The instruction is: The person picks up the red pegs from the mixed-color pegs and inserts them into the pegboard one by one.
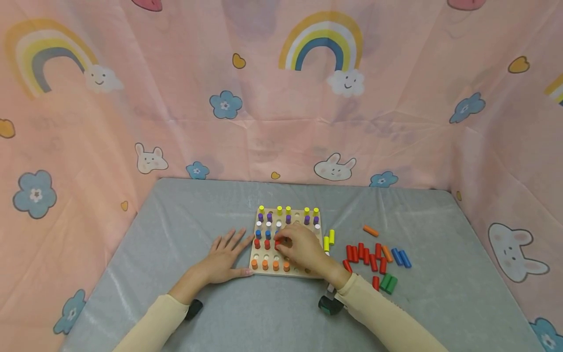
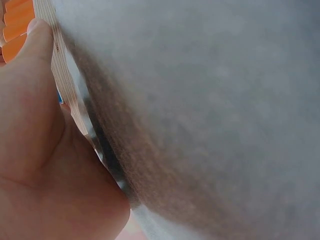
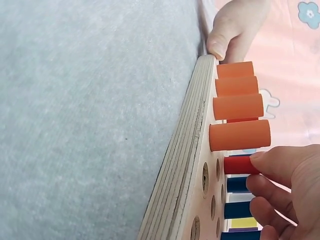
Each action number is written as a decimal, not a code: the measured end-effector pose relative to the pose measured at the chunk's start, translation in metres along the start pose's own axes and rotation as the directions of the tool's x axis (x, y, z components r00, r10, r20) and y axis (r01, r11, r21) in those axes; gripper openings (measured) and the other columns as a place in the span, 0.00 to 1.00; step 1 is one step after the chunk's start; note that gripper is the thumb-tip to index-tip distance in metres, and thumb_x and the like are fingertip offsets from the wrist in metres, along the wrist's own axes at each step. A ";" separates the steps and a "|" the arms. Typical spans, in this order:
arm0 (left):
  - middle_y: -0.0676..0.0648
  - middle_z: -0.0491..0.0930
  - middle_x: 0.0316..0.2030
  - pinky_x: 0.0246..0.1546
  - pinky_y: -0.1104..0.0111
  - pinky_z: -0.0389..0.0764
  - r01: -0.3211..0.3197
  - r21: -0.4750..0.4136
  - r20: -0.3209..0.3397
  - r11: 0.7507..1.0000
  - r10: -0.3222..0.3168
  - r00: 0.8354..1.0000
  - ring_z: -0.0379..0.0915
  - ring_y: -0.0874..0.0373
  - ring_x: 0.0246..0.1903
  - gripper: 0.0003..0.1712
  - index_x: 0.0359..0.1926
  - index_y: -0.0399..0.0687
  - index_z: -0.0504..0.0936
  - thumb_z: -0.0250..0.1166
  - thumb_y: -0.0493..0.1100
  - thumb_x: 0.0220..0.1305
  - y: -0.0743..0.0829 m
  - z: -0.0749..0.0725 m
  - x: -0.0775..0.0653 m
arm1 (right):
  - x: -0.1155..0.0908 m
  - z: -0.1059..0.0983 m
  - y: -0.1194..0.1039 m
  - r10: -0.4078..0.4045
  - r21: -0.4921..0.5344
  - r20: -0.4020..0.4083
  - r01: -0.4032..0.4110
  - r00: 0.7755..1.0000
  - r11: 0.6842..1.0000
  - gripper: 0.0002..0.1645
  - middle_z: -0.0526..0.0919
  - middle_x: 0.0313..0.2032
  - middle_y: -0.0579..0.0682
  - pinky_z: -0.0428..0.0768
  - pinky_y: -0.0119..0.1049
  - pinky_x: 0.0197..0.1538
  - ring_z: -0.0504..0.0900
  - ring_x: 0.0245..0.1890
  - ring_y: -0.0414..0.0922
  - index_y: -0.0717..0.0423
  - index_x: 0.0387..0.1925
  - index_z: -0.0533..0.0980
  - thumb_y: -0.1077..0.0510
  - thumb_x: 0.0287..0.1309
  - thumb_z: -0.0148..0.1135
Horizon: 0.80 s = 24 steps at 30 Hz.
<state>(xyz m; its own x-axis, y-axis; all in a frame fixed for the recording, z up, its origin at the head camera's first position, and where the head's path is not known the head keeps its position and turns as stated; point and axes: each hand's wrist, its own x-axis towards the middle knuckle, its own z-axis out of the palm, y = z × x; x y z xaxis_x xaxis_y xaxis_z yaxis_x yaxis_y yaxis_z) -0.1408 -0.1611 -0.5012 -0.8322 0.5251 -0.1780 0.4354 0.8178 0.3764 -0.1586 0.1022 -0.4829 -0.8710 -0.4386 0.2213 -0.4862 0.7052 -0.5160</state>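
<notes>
A wooden pegboard lies on the grey table, with rows of yellow, purple, white, blue, red and orange pegs standing in it. My left hand rests along its left side with fingers spread, the thumb at the front left corner near an orange peg. Over the middle of the board, my right hand pinches a red peg between thumb and fingers. In the right wrist view this peg stands at a hole, beyond the orange row and close to the blue pegs. Part of the board is hidden under the right hand.
Right of the board lie loose yellow pegs and several red ones. Farther right are orange pegs, blue pegs and green pegs. A pink patterned cloth hangs behind the table.
</notes>
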 end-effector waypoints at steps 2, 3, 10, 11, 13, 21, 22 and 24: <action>0.41 0.42 0.80 0.72 0.34 0.40 -0.008 -0.014 -0.008 1.000 0.008 1.000 0.35 0.36 0.78 0.54 0.79 0.58 0.48 0.63 0.68 0.61 -0.001 0.001 0.000 | 0.000 0.000 -0.001 0.001 0.000 0.000 -0.001 1.000 1.000 0.08 0.87 0.36 0.39 0.75 0.31 0.42 0.73 0.36 0.35 0.47 0.38 0.86 0.53 0.55 0.73; 0.42 0.42 0.80 0.72 0.34 0.40 -0.011 -0.020 -0.015 1.000 0.010 1.000 0.35 0.36 0.78 0.54 0.79 0.58 0.47 0.63 0.68 0.61 -0.002 0.003 0.000 | 0.000 0.000 -0.001 0.001 -0.001 -0.001 -0.001 1.000 1.000 0.09 0.87 0.37 0.39 0.75 0.31 0.42 0.74 0.36 0.35 0.47 0.39 0.86 0.53 0.55 0.73; 0.43 0.42 0.80 0.72 0.34 0.40 -0.011 -0.025 -0.024 1.000 0.011 1.000 0.35 0.37 0.78 0.55 0.79 0.60 0.47 0.60 0.72 0.60 -0.006 0.007 0.002 | -0.001 -0.003 -0.002 0.004 0.000 0.001 -0.004 1.000 1.000 0.10 0.87 0.39 0.40 0.76 0.33 0.44 0.76 0.38 0.36 0.47 0.40 0.86 0.53 0.55 0.73; 0.42 0.42 0.80 0.72 0.34 0.40 -0.010 -0.024 -0.020 1.000 0.010 1.000 0.35 0.37 0.78 0.55 0.79 0.60 0.47 0.60 0.72 0.60 -0.005 0.006 0.002 | -0.001 -0.003 -0.002 0.003 -0.001 0.000 -0.003 1.000 1.000 0.10 0.87 0.39 0.40 0.76 0.33 0.44 0.76 0.38 0.36 0.46 0.40 0.86 0.53 0.55 0.73; 0.42 0.42 0.80 0.72 0.34 0.40 -0.004 -0.012 -0.013 1.000 0.004 1.000 0.35 0.37 0.78 0.55 0.79 0.60 0.47 0.60 0.72 0.60 -0.004 0.005 0.002 | -0.002 -0.003 -0.002 0.003 -0.003 0.002 -0.003 1.000 1.000 0.10 0.87 0.39 0.39 0.76 0.33 0.44 0.76 0.38 0.36 0.46 0.40 0.86 0.52 0.55 0.73; 0.43 0.41 0.80 0.72 0.34 0.42 0.017 0.020 0.014 1.000 -0.017 1.000 0.35 0.37 0.79 0.53 0.79 0.59 0.47 0.62 0.68 0.62 0.001 0.000 0.001 | -0.005 -0.007 -0.001 -0.017 0.009 -0.028 0.017 0.999 1.000 0.09 0.86 0.37 0.38 0.73 0.34 0.43 0.77 0.37 0.38 0.46 0.39 0.86 0.54 0.55 0.72; 0.42 0.41 0.80 0.72 0.34 0.42 0.017 0.019 0.014 1.000 -0.017 1.000 0.35 0.37 0.79 0.53 0.79 0.59 0.47 0.62 0.68 0.62 0.001 0.000 0.001 | -0.005 -0.007 0.000 -0.021 0.019 -0.033 0.022 0.999 1.000 0.08 0.86 0.36 0.39 0.74 0.33 0.42 0.77 0.36 0.38 0.46 0.39 0.86 0.55 0.55 0.72; 0.42 0.41 0.80 0.72 0.34 0.42 0.017 0.018 0.013 1.000 -0.017 1.000 0.35 0.37 0.79 0.53 0.79 0.58 0.47 0.62 0.68 0.62 0.001 0.000 0.001 | -0.006 -0.008 0.001 -0.026 0.037 -0.038 0.027 0.999 0.999 0.08 0.85 0.35 0.39 0.75 0.32 0.41 0.77 0.35 0.38 0.47 0.38 0.86 0.57 0.55 0.72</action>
<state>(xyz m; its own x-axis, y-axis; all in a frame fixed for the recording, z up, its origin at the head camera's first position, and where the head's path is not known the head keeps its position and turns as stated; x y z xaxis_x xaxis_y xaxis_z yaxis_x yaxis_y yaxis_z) -0.1414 -0.1597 -0.5011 -0.8349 0.5141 -0.1965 0.4275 0.8307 0.3566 -0.1542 0.1100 -0.4779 -0.8602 -0.4351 0.2660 -0.5069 0.6717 -0.5402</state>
